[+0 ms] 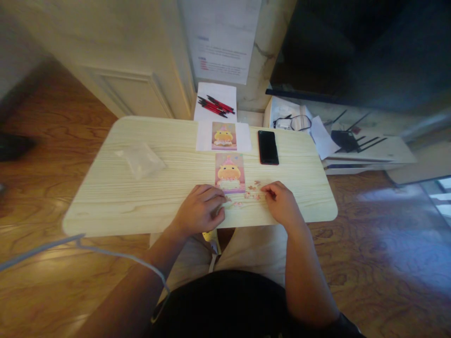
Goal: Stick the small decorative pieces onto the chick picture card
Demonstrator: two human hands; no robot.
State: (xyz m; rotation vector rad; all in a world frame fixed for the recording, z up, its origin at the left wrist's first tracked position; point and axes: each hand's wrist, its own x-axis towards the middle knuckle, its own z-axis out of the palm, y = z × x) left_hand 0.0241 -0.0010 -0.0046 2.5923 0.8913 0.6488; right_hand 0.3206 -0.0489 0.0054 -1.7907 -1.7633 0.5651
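Yellow duck puzzle (pixel 230 172); wall notice (pixel 221 40) print blurred.

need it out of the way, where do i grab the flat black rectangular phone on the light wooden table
Pinch the flat black rectangular phone across its two long edges near the middle, coming straight down from above. It lies flat on the light wooden table, so nothing sticks up to hook, and bare tabletop shows along both long edges. The right hand is likely nearer.
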